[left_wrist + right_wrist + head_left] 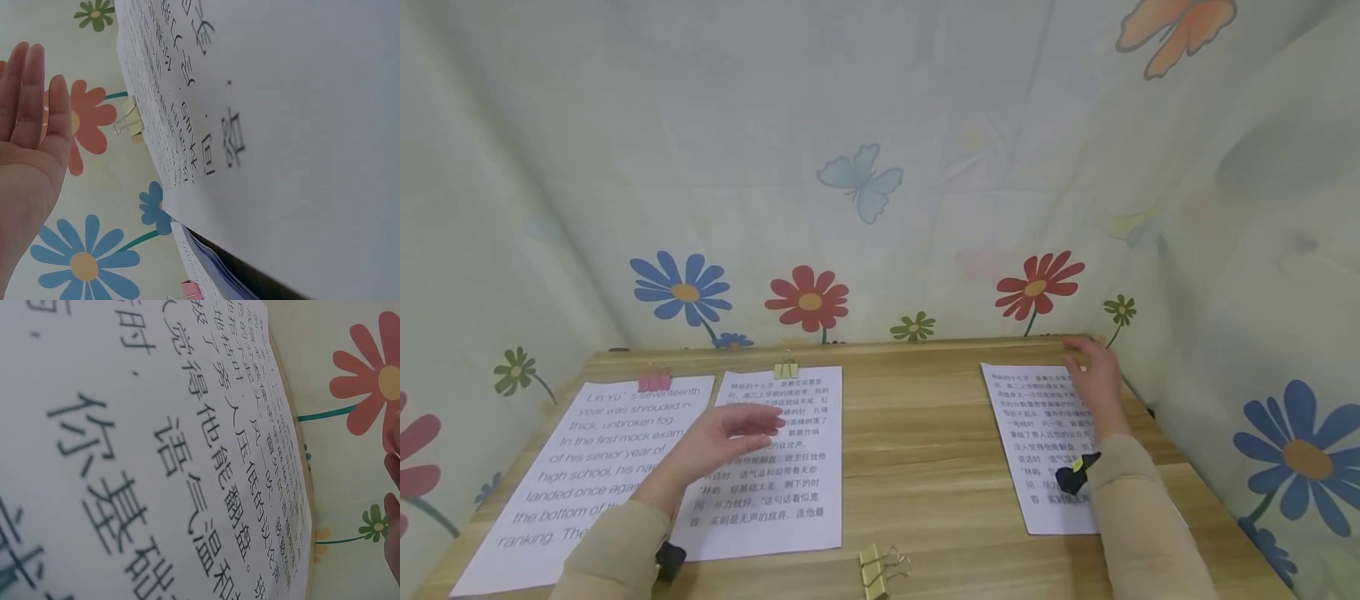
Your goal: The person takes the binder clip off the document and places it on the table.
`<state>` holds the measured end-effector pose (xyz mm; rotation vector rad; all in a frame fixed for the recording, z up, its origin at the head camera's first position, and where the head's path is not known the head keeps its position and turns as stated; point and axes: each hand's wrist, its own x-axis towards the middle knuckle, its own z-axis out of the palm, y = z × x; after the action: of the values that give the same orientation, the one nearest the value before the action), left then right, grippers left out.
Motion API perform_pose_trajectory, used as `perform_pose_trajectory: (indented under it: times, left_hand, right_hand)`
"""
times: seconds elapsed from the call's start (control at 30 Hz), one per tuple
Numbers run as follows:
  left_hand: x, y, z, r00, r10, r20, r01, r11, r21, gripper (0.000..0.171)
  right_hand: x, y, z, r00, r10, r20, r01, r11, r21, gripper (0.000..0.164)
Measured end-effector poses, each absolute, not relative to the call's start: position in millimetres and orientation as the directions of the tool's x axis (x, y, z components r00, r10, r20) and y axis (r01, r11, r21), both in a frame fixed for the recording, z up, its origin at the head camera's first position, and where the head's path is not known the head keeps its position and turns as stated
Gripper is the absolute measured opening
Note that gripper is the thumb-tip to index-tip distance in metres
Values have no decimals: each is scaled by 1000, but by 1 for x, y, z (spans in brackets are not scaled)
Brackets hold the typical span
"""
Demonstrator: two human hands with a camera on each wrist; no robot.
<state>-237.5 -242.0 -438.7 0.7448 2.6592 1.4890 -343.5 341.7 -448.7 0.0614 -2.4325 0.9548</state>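
My left hand [718, 442] hovers over the middle sheaf of printed paper [775, 508], palm and straight fingers [31, 100] showing in the left wrist view, holding nothing. A pale yellow binder clip [786, 370] grips that sheaf's top edge. Above the upper right part of the right-hand sheaf [1037, 500] is my right hand [1096, 383], its fingers loosely bent and nothing visible in them. I see no clip on this sheaf's visible top edge; its right part is hidden behind my arm. A gold binder clip [873, 572] lies near the table's front.
At the left lies a sheaf with English print [542, 475], a pink binder clip [655, 381] on its top edge. The wood-grain table [917, 442] meets a flower-patterned cloth [925, 250] at the back, and cloth also hangs at both sides.
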Motion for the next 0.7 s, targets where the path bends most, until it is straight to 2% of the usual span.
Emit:
perform_pose_trajectory:
  times: [0.33,0.5,0.7]
  left_hand:
    - [-242,-252,-439,-959,147,242,283,528,801,42]
    - [-245,-263,-441,-967,88,239,245,572,783,44]
    - [-248,-276,-446,-970,40,238,210,621,755,55]
  right_hand:
    - [-345,315,-447,-793,46,607,-399,714,-575,27]
    - [-344,300,-442,-778,2,628,-451,693,-562,28]
    - [-342,284,-436,-768,-22,640,-484,674,-558,30]
